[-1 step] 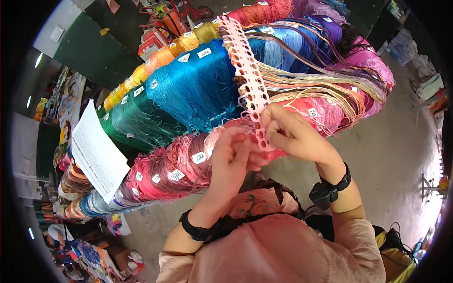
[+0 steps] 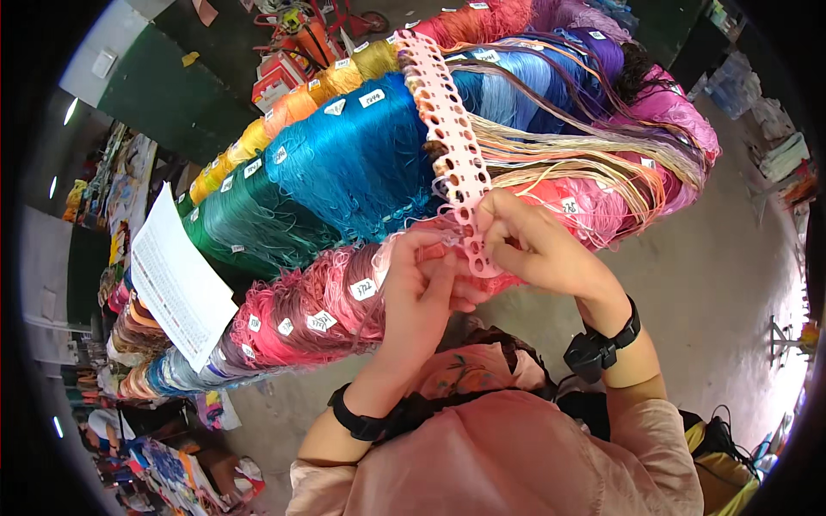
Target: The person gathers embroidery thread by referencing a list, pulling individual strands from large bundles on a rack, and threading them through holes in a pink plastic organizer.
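A long pink thread organizer card (image 2: 465, 159), with holes along both edges, lies across the hanks of embroidery thread. Strands in cream, orange, brown and grey (image 2: 576, 155) run from its holes toward the right. At the card's near end, my right hand (image 2: 535, 241) is closed, its thumb and fingertips pinching the edge. My left hand (image 2: 428, 279) is closed just left of that end, with pink thread (image 2: 433, 251) between its fingers. The curled fingers partly hide what happens at the lowest holes. Pink and mauve hanks (image 2: 301, 301) hang beneath both hands.
Blue hanks (image 2: 353, 155) and green hanks (image 2: 249, 215) fill the rack's middle, with yellow and orange ones (image 2: 301, 107) behind. White number tags sit on many. A printed white sheet (image 2: 182, 279) rests at the left. Red equipment (image 2: 280, 77) stands on the floor beyond.
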Available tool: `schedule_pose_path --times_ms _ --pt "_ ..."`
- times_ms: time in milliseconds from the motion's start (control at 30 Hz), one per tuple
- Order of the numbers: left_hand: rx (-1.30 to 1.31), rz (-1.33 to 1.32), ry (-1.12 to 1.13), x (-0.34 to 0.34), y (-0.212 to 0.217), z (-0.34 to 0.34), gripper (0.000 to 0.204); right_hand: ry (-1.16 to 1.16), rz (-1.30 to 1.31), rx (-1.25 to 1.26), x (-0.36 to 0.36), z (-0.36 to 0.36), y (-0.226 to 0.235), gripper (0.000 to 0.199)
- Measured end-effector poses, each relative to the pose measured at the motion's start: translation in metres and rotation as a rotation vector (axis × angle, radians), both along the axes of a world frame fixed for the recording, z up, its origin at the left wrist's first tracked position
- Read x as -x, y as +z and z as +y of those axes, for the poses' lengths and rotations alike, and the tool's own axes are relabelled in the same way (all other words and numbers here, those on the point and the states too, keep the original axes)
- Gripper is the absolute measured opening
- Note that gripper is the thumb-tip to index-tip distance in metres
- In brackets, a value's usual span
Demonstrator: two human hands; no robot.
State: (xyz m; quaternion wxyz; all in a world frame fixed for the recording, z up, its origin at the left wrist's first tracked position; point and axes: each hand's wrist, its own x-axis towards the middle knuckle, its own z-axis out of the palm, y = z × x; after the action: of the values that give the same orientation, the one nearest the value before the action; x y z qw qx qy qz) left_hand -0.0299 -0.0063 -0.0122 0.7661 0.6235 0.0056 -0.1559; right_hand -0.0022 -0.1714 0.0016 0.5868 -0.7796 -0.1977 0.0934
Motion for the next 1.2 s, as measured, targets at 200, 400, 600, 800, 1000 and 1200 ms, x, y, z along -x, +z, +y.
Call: schedule_pose_path --times_ms 200,400,600,800,1000,1200 --pt "0.022 0.111 -0.002 -0.001 0.005 -0.004 0.015 0.011 -0.059 0.056 -0.002 -0.002 0.001 0.017" --pt "-0.016 0.135 -0.103 -0.019 0.000 -0.003 0.015 0.024 -0.021 0.090 -0.010 -0.003 0.006 0.016" --pt "0.002 -0.044 0.084 0.001 -0.002 0.012 0.011 -0.029 -0.111 -0.031 -0.005 0.013 -0.014 0.017" --pt "0.618 0.102 -0.361 -0.004 0.002 0.027 0.015 -0.151 0.114 -0.119 0.014 -0.001 -0.013 0.009" --pt "0.008 -0.073 -0.356 -0.006 0.000 0.014 0.012 -0.066 0.244 -0.296 0.002 0.004 -0.008 0.015" --pt "-0.274 -0.334 -0.118 0.003 0.015 0.118 0.025 -0.118 -0.023 0.185 0.007 0.029 -0.011 0.034"
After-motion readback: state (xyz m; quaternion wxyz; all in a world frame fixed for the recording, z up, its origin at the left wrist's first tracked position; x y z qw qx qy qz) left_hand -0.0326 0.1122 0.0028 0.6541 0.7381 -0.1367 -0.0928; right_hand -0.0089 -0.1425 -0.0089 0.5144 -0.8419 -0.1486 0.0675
